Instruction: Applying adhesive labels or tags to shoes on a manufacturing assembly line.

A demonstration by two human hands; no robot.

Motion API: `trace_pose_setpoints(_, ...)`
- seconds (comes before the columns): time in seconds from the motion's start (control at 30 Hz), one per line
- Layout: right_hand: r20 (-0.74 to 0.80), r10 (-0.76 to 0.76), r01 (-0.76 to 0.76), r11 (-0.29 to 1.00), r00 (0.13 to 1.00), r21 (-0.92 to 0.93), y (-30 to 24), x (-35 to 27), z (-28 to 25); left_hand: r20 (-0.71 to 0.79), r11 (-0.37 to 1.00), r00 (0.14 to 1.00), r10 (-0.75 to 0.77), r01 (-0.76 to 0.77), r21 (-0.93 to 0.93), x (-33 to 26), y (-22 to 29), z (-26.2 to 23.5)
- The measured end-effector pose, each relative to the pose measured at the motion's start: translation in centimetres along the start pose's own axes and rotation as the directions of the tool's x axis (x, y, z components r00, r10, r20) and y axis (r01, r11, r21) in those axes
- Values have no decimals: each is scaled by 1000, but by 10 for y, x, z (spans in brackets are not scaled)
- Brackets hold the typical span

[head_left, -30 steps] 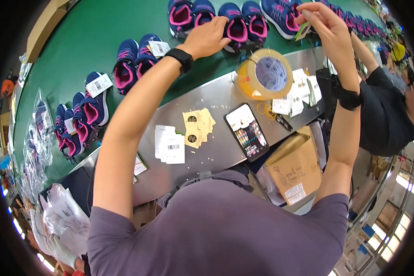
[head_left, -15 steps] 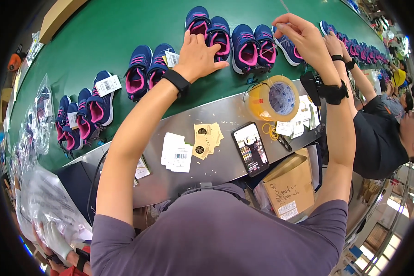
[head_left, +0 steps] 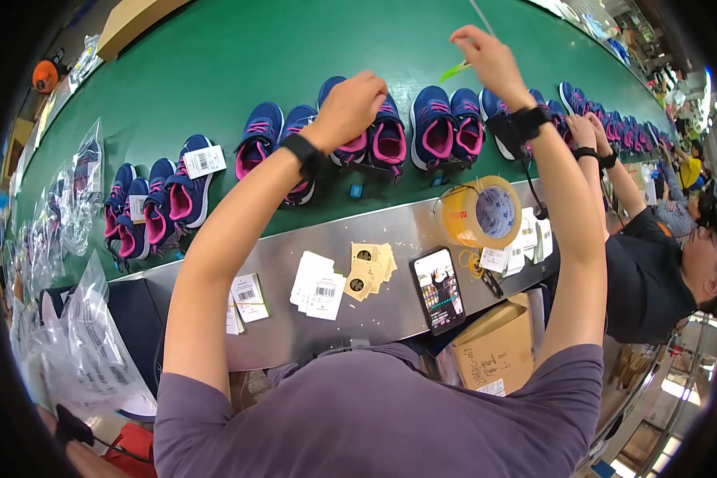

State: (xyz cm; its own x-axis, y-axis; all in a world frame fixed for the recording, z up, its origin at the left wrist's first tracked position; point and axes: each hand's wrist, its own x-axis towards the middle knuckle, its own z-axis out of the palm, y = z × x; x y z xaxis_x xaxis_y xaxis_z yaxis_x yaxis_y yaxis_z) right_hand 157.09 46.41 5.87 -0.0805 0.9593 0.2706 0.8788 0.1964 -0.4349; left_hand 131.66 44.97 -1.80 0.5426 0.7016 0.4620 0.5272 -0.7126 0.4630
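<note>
Blue-and-pink shoe (head_left: 378,135) sits on the green belt (head_left: 215,72), in a row with its twin, and the left hand (head_left: 350,107) is down on top of it, fingers curled over the collar and tongue. The right hand (head_left: 486,56) is up high above the next pair (head_left: 446,127), fingers pinched shut on a small green tag (head_left: 456,72); a thin strand runs up from that hand, though what it is I can't tell.

By the look of it, this is a small, light shoe: soft fabric upper, stiffer sole, nothing fragile. Best hold, I'd say, is right where the left hand has it, over the collar, since the toe would flex and the sole edge might slide on the belt.

Nearer the person, the steel bench (head_left: 374,319) carries a roll of clear tape (head_left: 482,211), a phone (head_left: 438,288) with its screen lit, a fan of tan tags (head_left: 370,267) and a few white barcode labels (head_left: 319,283). More pairs (head_left: 159,203) wait off to the left, some already labelled. On the right, a co-worker's hands (head_left: 585,131) are busy further along the same row.
</note>
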Motion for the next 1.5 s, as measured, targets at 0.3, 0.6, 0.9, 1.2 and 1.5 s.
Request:
trace_pose_setpoints(0.3, 405, -280, 399, 884, 870, -246, -43, -30, 100, 713, 980, 695, -96, 192, -56, 45, -59, 8)
trace_pose_setpoints(0.6, 528, -168, 280, 950, 832, -138, -60, -24, 119, 448, 970, 878, -167, 229, -87, 3, -62, -7)
trace_pose_setpoints(0.9, 494, -250, 250, 966, 832, 68, -64, -1, 132, 455, 784, 806, -377, 540, -307, -8, -80, -20)
trace_pose_setpoints(1.2, 450, -166, 203, 979, 877, -34, -52, 0, 122, 409, 845, 850, -331, 460, -274, 7, -76, -15)
trace_pose_setpoints(1.5, 407, -183, 158, 983, 895, 96, -41, 13, 136, 349, 835, 835, -425, 510, -205, 18, -67, -1)
